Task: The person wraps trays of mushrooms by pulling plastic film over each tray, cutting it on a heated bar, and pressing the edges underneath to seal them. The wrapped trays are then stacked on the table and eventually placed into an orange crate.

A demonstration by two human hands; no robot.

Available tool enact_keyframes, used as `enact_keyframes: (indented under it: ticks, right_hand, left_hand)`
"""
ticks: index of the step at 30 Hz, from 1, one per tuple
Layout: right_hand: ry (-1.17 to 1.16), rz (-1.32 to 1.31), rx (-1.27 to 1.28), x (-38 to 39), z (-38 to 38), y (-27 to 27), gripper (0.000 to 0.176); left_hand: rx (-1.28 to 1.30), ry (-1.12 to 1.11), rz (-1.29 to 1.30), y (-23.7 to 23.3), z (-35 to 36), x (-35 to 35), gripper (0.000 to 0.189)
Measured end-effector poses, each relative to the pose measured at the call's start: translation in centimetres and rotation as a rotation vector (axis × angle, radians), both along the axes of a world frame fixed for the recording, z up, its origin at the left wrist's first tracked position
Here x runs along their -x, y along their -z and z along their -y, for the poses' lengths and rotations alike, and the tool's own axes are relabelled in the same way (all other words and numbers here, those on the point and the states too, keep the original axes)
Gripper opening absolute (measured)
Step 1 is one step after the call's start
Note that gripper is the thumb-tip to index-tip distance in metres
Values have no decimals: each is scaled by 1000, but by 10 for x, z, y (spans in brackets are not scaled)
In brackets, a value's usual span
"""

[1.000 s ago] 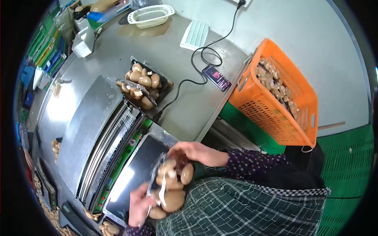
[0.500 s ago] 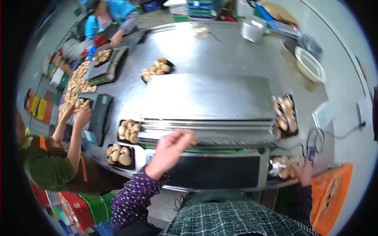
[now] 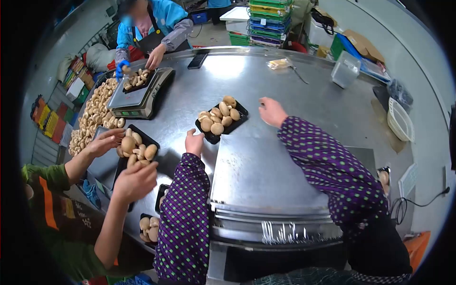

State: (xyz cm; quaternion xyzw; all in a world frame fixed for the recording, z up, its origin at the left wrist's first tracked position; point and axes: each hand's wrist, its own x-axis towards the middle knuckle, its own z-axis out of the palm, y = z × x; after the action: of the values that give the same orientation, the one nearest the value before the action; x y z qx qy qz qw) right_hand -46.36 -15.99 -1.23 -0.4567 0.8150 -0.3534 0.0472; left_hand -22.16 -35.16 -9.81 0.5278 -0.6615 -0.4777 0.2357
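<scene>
A black tray of mushrooms (image 3: 218, 116) sits at an angle on the metal table, just beyond a flat metal plate (image 3: 266, 171). My left hand (image 3: 194, 142) is at the tray's near left corner, its fingertips right by the rim and its fingers apart. Off to the tray's right, my right hand (image 3: 272, 112) reaches over the table with nothing in it, fingers stretched towards the tray and a gap between them. Purple dotted sleeves cover both my arms; the right one crosses over the plate.
On my left, a person in green sleeves has both hands around another mushroom tray (image 3: 137, 147). Across the table, a person in blue works over a tray on a scale (image 3: 137, 102). Loose mushrooms (image 3: 97, 109) are heaped at left. Metal rollers (image 3: 275, 216) lie before me.
My left hand has moved forward from the rollers to the mushroom tray. My right hand has left the wrapped tray at right and come over the table. The view has shifted forward.
</scene>
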Motion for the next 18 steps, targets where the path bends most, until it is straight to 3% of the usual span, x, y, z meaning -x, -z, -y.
enact_keyframes:
  ticks: [4, 5, 7, 9, 13, 18]
  right_hand:
    - [-88, -29, -206, 21, 76, 62, 27]
    - [-95, -18, -222, 26, 87, 70, 27]
    - [-109, 86, -266, 30, 98, 71, 20]
    - [-76, 126, -230, 30, 92, 67, 17]
    - [-1, 228, -130, 36, 53, 23, 17]
    - [6, 244, 76, 20, -32, -84, 18]
  left_hand:
    - [-53, -50, -97, 7, 13, 16, 56]
    - [-196, -24, -125, -22, 0, 21, 58]
    - [-83, -24, -132, -2, 5, 26, 60]
    - [-60, -20, -157, -18, -1, 27, 60]
    - [-74, 35, -273, -69, -18, 37, 56]
    - [11, 268, -376, -172, -52, 40, 54]
